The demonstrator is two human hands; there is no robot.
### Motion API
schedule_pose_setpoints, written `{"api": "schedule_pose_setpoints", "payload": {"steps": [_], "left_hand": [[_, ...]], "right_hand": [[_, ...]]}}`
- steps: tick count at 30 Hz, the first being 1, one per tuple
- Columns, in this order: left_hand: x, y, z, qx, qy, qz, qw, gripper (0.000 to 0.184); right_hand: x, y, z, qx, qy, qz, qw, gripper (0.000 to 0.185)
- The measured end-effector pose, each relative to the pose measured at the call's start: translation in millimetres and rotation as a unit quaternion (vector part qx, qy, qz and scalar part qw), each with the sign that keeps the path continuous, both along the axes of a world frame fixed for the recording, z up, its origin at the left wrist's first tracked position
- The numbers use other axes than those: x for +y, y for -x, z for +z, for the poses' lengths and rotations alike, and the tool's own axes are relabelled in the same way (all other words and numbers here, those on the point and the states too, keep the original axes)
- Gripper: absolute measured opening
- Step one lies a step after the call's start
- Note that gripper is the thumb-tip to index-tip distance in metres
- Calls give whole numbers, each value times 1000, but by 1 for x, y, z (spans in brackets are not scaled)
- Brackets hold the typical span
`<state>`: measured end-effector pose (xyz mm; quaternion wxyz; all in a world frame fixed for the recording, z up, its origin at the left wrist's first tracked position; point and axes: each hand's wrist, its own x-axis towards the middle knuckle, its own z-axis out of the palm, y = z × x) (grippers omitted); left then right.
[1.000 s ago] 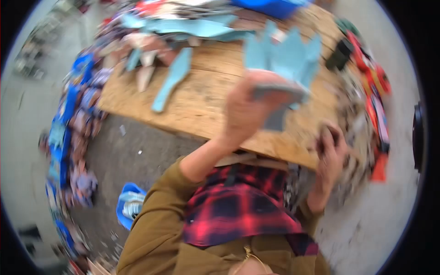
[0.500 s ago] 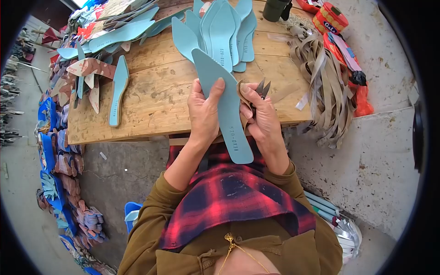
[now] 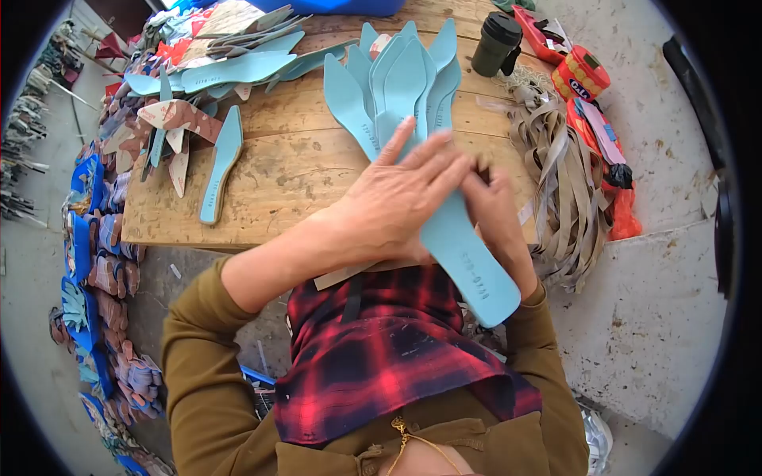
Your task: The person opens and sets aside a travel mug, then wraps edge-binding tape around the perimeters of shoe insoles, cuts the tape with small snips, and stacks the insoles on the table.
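A light-blue shoe insole (image 3: 470, 258) with stamped black marks slants over my lap, its wide end toward my right forearm. Across its upper part lies my left hand (image 3: 413, 186), fingers stretched out and slightly blurred, hiding much of it. My right hand (image 3: 494, 206) is closed around the insole's right edge. Whether the scissors are still in that hand is hidden. Just beyond my hands, a fan of blue insoles (image 3: 406, 75) rests on the table. Below my left forearm a tan strip (image 3: 343, 275) shows.
The wooden table (image 3: 278, 170) bears a single insole (image 3: 221, 166), piled insoles (image 3: 238, 70) at the back left, and a dark cup (image 3: 497, 44). Tan strips (image 3: 559, 174) hang over the right edge beside a red tub (image 3: 583, 73). Blue trays (image 3: 82, 246) of shoe parts line the left floor.
My left hand has gone from gripping the insole to lying across it with fingers extended. The insole's wide end has swung right. The scissors no longer show. The view has shifted slightly.
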<state>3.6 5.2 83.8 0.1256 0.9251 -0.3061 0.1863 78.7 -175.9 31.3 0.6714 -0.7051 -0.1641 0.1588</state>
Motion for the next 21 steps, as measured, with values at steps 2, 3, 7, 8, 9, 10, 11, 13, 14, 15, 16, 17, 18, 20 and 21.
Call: {"api": "schedule_pose_setpoints", "payload": {"steps": [2, 3, 7, 8, 9, 10, 11, 13, 14, 15, 16, 17, 18, 20, 21], "left_hand": [[3, 6, 12, 137, -64, 21, 988, 91], [5, 10, 13, 207, -95, 27, 973, 90], [26, 23, -23, 434, 74, 98, 893, 72], [26, 18, -26, 608, 156, 148, 764, 69], [24, 25, -51, 652, 396, 146, 630, 68], [19, 28, -54, 665, 503, 143, 533, 67], [15, 29, -55, 665, 597, 139, 426, 65], [13, 27, -46, 664, 568, 58, 482, 67], [13, 27, -39, 662, 551, 18, 508, 68], [16, 26, -29, 671, 465, 24, 577, 69], [21, 25, -19, 670, 376, 31, 639, 71], [24, 26, -12, 664, 282, 38, 691, 74], [23, 30, -10, 619, 281, 46, 732, 79], [26, 29, -13, 558, 219, -3, 800, 79], [28, 27, -16, 525, 187, -29, 829, 79]], "right_hand": [[-7, -11, 10, 18, 110, 189, 976, 21], [-14, -17, 17, 31, 162, 278, 946, 23], [-56, -45, 10, -187, 317, -55, 928, 23], [-63, -37, 6, -328, 326, -135, 876, 24], [-66, -26, 5, -461, 327, -207, 799, 25], [-63, -5, -6, -364, 227, -155, 890, 26], [-52, 23, -16, -256, 118, -102, 954, 28], [-20, 66, -10, 149, 87, 92, 981, 27], [-17, 69, -17, 191, -4, 57, 980, 26], [-14, 71, -29, 231, -94, 25, 968, 24], [-9, 72, -32, 270, -182, -5, 946, 23], [-5, 72, -26, 216, -230, -84, 945, 18], [-7, 72, -30, 235, -248, -80, 936, 16], [-8, 76, -26, 267, -257, -82, 925, 17], [-15, 77, -18, 310, -247, -45, 917, 19]]}}
